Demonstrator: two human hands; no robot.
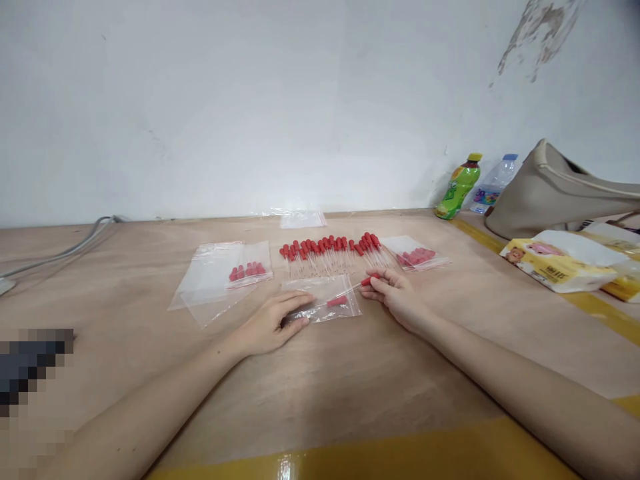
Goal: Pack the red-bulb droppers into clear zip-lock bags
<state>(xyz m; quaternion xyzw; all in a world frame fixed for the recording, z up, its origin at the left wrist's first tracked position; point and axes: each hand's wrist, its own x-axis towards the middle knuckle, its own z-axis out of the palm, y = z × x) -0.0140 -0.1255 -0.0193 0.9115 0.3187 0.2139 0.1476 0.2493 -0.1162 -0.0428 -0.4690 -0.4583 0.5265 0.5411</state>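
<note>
A small clear zip bag [324,316] lies on the table with a red-bulbed dropper [337,301] in it. At the bag's left end, my left hand [277,323] has its fingers on top and its thumb along the near side, holding it. My right hand [393,299] pinches another dropper [370,280] by its red bulb, its clear stem pointing left over the bag. Just behind, a row of red-bulbed droppers [327,245] lies with the stems toward me. Whether the held stem's tip is inside the bag, I cannot tell.
Filled bags of droppers lie left [247,270] and right [416,257], the left one on empty bags [207,273]. Another bag [303,219] lies by the wall. Right stand a green bottle [459,187], clear bottle [495,185], beige handbag [545,190] and yellow tissue pack [555,263]. A cable [75,248] runs left.
</note>
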